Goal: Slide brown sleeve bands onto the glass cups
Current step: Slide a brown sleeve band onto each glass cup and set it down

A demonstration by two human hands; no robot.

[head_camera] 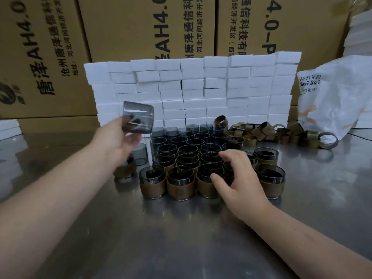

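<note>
So, the left hand (120, 137) is up off the shiny steel table (181, 248), fingers wrapped round one bare smoky-grey glass cup (138, 115). That cup is tipped on a slant and sits at about 10 o'clock from the main cluster, with no band on it.

The right hand (241, 178) is down over the near right part of the cluster, at roughly 4 o'clock. Its fingers are curled and the thumb sticks out toward a cup rim. Honestly I can't tell if it's actually gripping a cup or just resting on top.

The cluster itself splits in two. The front rows, at 6 o'clock, are grey glass cups already wearing brown sleeve bands (181, 188). The back rows, at 12 o'clock, are bare dark glass cups (193, 137) packed rim to rim. One more banded cup (124, 172) stands under the left wrist, and a lone bare cup (141, 156) is just beside it.

The loose brown ring-shaped sleeve bands (281, 133) lie in a heap at about 2 o'clock, touching the back of the cluster.

Behind everything at 12 o'clock is a wall of stacked white foam blocks (201, 87), with big printed cardboard cartons (120, 27) behind that. A crumpled white plastic bag (338, 97) slumps at 3 o'clock, right by the band heap.
</note>
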